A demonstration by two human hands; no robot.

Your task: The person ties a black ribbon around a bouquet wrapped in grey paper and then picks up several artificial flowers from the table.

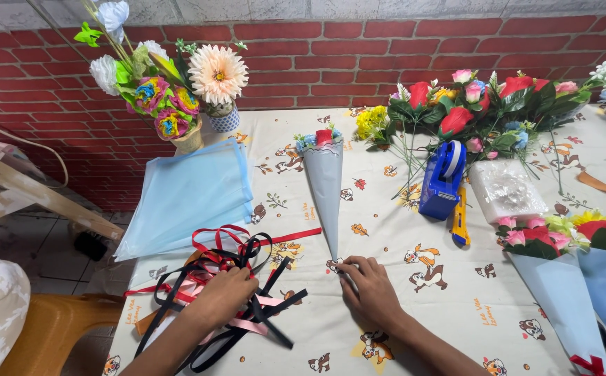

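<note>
My left hand (223, 296) is curled down into the ribbon pile (230, 278), fingers closed around red, black and pink strands; which strand exactly I can't tell. My right hand (371, 289) lies flat on the bench (456, 292), fingers loosely spread, fingertips touching the pointed tip of the cone bouquet (325, 181). That cone is pale blue-grey paper, lying with its tip toward me and its open end away, a red flower and small blue ones showing at the top. A red ribbon strand runs from the pile toward the cone's lower part.

Left of the cone, a stack of light blue wrapping sheets (188, 195) hangs over the bench edge. Right of it, a blue tape dispenser (443, 179) with a yellow cutter (460, 221) just beside, then a white plastic-wrapped pack (506, 189). Loose artificial flowers (477, 104) lie along the far side. Two finished blue cones (567, 278) sit at the right edge. Paper flowers in small pots (178, 83) stand far left against the brick wall (303, 63).
</note>
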